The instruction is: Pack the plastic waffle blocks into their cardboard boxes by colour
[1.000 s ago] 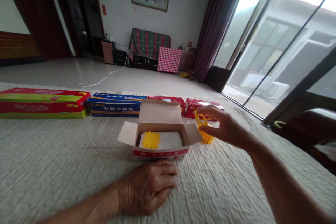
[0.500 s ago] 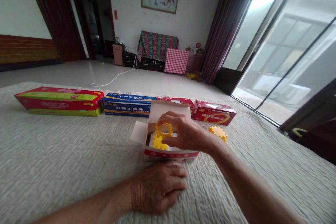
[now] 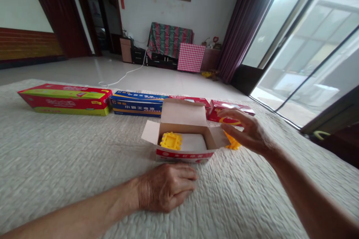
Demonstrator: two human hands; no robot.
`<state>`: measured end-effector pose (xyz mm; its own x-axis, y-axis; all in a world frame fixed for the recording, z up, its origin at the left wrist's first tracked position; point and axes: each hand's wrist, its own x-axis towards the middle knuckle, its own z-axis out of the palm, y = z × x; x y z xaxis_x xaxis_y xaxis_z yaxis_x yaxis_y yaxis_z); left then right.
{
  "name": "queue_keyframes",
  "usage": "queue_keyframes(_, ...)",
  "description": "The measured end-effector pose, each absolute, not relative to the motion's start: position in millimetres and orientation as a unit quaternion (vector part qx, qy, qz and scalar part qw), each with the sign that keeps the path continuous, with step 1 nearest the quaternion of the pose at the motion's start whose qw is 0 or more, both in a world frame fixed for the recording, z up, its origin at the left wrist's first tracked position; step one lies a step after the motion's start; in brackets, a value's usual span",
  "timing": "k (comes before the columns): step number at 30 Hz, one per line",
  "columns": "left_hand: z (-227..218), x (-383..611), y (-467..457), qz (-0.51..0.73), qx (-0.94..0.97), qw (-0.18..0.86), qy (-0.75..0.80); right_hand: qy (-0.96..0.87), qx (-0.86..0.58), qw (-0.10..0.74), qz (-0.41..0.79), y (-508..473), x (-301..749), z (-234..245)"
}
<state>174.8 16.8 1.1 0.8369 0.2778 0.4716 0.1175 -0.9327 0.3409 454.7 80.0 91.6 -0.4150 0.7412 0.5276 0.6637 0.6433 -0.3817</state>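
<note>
An open white-and-red cardboard box [image 3: 183, 155] stands before me with its flaps spread. Inside at its left lies a yellow notched plastic building piece [image 3: 171, 141], beside a white block-like thing [image 3: 193, 142]. My right hand [image 3: 246, 130] hovers right of the box, thumb and fingers apart, holding nothing. Under and beyond its fingers sit more yellow notched pieces [image 3: 233, 142] on the cover, partly hidden. My left hand [image 3: 168, 187] rests on the cover just in front of the box, its fingers curled in with nothing visible in them.
Behind the box stands a row of closed cartons: a red-and-green one [image 3: 67, 101], a blue one [image 3: 137, 104], a red one [image 3: 199, 101] partly hidden by the raised lid, and another red one [image 3: 217, 110]. A quilted pale cover [image 3: 84, 149] lies beneath everything.
My right hand has let go of the yellow piece inside the box and moved right, toward the yellow pieces outside. My left hand stays beside the box front. The view has tilted down slightly.
</note>
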Motion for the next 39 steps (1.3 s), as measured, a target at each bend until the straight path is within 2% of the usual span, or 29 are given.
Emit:
queue_keyframes(2, 6, 165, 15, 0.248, 0.953, 0.149, 0.095, -0.829, -0.451, 0.326, 0.061, 83, 486, 80)
queue_keyframes(8, 17, 130, 9, 0.249, 0.949, 0.120, 0.149, -0.841, -0.494, 0.201, 0.094, 81, 524, 70)
queue_keyframes(14, 19, 125, 9, 0.267, 0.944, 0.127, 0.147, -0.851, -0.485, 0.184, 0.080, 83, 531, 69)
queue_keyframes(26, 7, 130, 15, 0.299, 0.938, 0.120, 0.126, -0.851, -0.483, 0.198, 0.062, 96, 530, 54)
queue_keyframes(35, 7, 130, 13, 0.294, 0.938, 0.112, 0.146, -0.844, -0.432, 0.317, 0.012, 66, 479, 101)
queue_keyframes(39, 6, 131, 14, 0.291, 0.939, 0.111, 0.147, -0.867, -0.385, 0.315, 0.040, 55, 434, 100)
